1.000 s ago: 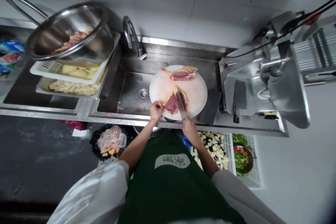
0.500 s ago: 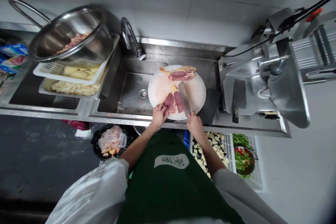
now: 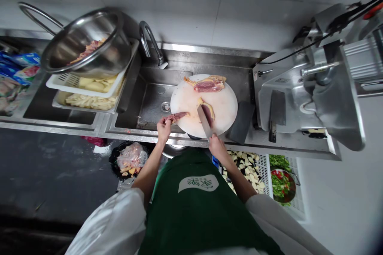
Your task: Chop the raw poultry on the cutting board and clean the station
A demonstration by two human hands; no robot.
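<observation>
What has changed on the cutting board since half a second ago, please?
The left hand has moved left, off the cutting board, drawing a strip of meat away from the remaining piece. The knife has shifted left over that piece. The right hand still grips it; the larger piece stays at the far side.

The knife blade (image 3: 204,122) is smooth metal, the apron (image 3: 197,219) matt cloth.

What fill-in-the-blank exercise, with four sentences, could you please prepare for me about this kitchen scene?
1. The right hand grips the knife by its ____.
2. The left hand holds a strip of raw ____.
3. The round cutting board is coloured ____.
4. The person's apron is coloured ____.

Missing words: handle; meat; white; green.
</observation>
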